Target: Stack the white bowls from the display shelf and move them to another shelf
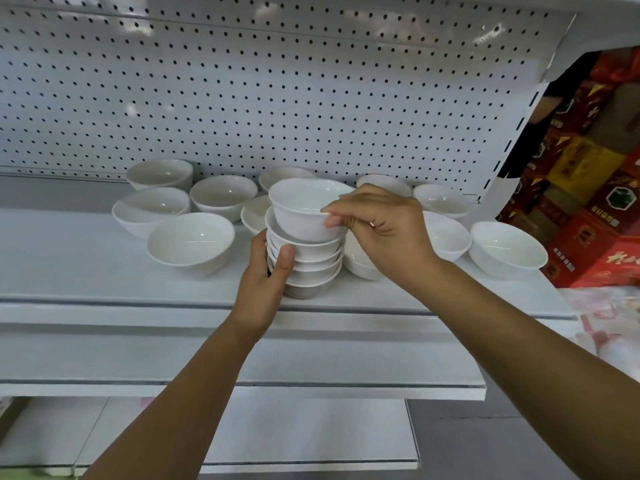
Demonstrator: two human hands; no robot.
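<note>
Bright, even, cool-white light from above. Soft glare patches on the pegboard [242, 81] toward 12 o'clock, small highlights inside the white bowls [192, 242]. Sharpest at centre, on the top bowl [301, 216] and stack [311, 268]; faint shadow beneath. Darker under the shelf [104, 289] lip at 6 o'clock. Wide-angle bending at the edges; smeared, blurred red boxes [588, 220] at 3 o'clock.
</note>
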